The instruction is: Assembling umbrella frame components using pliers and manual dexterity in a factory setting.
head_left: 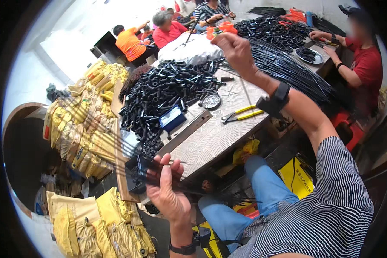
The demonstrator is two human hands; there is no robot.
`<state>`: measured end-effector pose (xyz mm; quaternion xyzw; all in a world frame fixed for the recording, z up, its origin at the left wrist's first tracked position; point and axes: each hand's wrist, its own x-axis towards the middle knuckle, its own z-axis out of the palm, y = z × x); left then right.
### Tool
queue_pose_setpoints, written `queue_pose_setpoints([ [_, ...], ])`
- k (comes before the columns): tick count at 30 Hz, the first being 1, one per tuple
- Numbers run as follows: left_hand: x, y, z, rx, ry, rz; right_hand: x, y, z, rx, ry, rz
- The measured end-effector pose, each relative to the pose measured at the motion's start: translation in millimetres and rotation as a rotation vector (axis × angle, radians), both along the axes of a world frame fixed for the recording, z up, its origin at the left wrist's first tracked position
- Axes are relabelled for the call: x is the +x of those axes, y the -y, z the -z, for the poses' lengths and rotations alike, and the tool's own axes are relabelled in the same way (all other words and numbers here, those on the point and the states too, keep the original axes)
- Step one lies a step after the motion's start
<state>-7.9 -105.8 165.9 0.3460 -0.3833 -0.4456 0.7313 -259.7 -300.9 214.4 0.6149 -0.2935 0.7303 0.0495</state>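
Black and white striped shirt (318, 215), blue jeans (265, 185), black wrist straps (281, 97), bare hands (170, 193)

Left hand (170, 193) low, right hand (236, 51) high, pale patterned desk (202, 144) between

Blurred thin black rods (109, 134) at left fingers, grip unclear. Right fingers bunched by small green item (217, 31), hold unclear. On desk: heaped black tubular parts (159, 94), dark-blue rectangular box (172, 118), yellow-handled pliers (244, 115). Stacked yellow bags (84, 133) left.
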Motion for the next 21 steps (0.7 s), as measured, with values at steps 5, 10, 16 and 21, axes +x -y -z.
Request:
queue_pose_setpoints([
  [5,-3,-1,-1,0.013,-0.024,-0.036,-113,50,124,0.614,-0.688,0.439],
  [10,-1,6,5,0.005,0.01,-0.051,-154,33,167,1.053,-1.018,0.666],
  [16,-12,7,8,-0.003,0.03,0.067,-105,58,160,0.766,-1.065,0.442],
  [21,-12,-4,6,0.047,0.024,0.081,-78,96,166,0.905,-1.102,0.494],
])
